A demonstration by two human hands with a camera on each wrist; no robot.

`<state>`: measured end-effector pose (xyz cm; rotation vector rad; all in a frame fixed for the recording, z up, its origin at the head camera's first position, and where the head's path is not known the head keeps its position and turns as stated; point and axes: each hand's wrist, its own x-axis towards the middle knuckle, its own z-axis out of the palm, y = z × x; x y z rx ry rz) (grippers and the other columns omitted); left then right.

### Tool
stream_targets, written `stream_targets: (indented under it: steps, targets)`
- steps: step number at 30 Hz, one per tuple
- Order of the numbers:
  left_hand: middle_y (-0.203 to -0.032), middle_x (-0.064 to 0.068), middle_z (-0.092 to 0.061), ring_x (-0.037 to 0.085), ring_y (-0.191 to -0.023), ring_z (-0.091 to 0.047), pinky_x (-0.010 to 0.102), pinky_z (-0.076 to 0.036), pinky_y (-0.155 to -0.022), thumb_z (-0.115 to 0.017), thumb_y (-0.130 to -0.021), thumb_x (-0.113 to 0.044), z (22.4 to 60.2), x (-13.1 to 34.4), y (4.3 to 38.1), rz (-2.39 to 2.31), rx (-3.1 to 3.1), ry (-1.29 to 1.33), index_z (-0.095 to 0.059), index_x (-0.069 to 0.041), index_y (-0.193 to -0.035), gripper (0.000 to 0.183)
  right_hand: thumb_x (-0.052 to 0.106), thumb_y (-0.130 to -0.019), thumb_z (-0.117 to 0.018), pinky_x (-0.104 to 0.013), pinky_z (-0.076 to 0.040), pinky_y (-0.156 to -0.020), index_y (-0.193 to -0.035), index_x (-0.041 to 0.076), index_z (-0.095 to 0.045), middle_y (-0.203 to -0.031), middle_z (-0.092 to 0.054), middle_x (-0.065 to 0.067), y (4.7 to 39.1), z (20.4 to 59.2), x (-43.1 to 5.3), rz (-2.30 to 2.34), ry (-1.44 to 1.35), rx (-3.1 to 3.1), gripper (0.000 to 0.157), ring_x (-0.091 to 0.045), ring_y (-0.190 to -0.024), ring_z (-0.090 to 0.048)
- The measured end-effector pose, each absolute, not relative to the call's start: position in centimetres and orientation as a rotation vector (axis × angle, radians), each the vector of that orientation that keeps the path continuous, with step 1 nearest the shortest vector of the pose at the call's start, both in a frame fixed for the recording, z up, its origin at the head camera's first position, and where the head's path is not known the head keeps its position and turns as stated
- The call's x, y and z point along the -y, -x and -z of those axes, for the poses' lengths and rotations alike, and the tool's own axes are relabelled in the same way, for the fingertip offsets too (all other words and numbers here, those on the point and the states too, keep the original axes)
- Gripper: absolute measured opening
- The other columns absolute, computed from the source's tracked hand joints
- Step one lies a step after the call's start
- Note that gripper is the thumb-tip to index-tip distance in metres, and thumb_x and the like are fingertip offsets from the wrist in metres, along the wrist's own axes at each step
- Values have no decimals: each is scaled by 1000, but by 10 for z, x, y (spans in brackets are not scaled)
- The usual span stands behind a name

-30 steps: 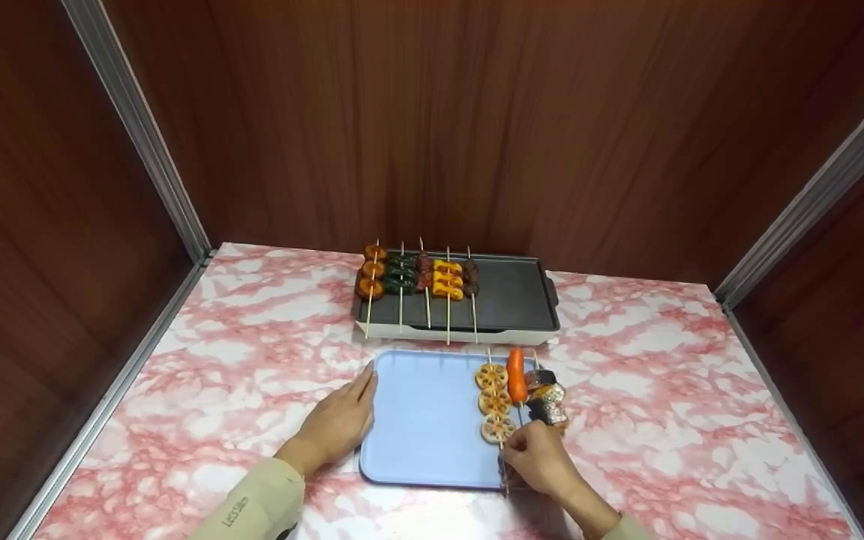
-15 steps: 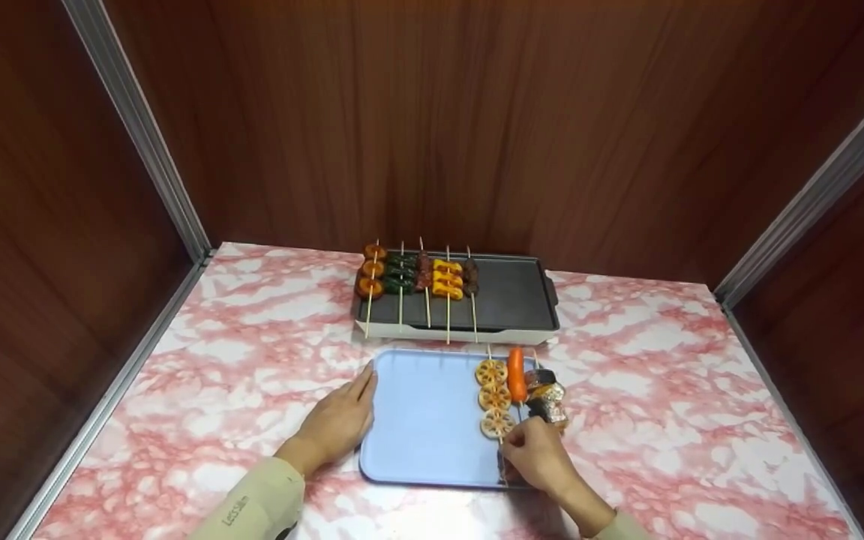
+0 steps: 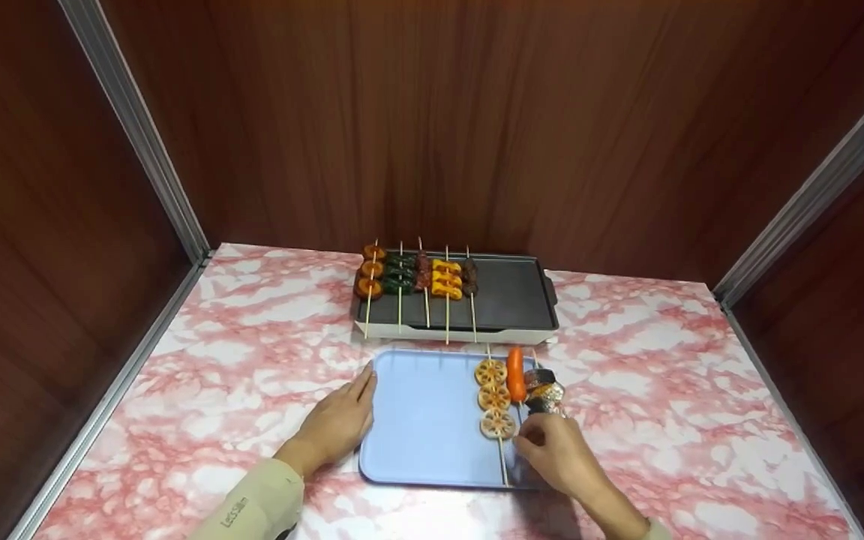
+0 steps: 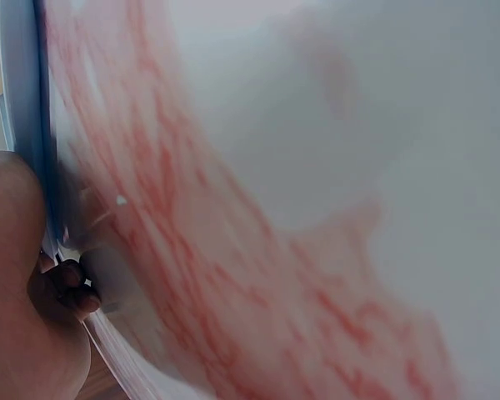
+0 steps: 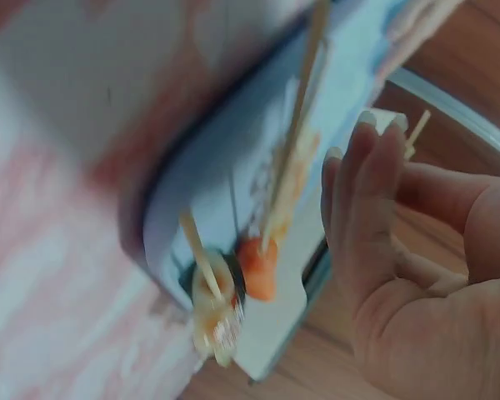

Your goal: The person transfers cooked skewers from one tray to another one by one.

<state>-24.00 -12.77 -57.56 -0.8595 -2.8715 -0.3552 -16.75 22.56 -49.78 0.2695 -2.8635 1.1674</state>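
A light blue tray lies on the table; my left hand rests along its left edge with straight fingers. On the tray's right part is a lotus root skewer, its bare stick pointing towards me. An orange sausage skewer lies to its right, then a skewer of dark-skinned, silvery chunks at the right edge. My right hand hovers over the tray's near right corner, partly hiding that last skewer. In the right wrist view its fingers are relaxed and hold nothing.
Behind the tray stands a grill plate with several skewers on its left half: orange-brown rounds, green pieces, red meat, yellow pieces and brown pieces. Wood panels enclose the marbled table.
The lotus root skewer has shifted slightly away from me on the tray. My right hand has let go of its stick and moved right. My left hand has stayed put.
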Motion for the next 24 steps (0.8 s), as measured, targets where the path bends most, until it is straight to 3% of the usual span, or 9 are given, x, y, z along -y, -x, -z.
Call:
stream_targets:
  steps: [9,18,24]
  targets:
    - [-166,22,-27,37,-141,-46,46,-41,-115,-43,-107,-24,577,127,240,360,2896,838,-34,8,-155,59,4,-86,-75,-24,-53,-58,-81,9,-70,-73,-67,2,171,486,-253,-1167,-227,2854,8,-8,-61,-59]
    - [-163,26,-30,40,-140,-47,50,-42,-113,-46,-105,-19,570,127,237,391,2896,842,-36,12,-152,57,7,-89,-74,-26,-54,-53,-91,2,-73,-77,-72,-4,179,482,-274,-1212,-123,2898,5,-13,-62,-64]
    - [-164,25,-29,38,-142,-45,49,-42,-113,-44,-106,-20,567,126,236,377,2906,851,-35,11,-153,57,5,-94,-68,-33,-59,-56,-103,-3,-69,-83,-71,-11,193,465,-283,-1233,-61,2951,13,-22,-66,-66]
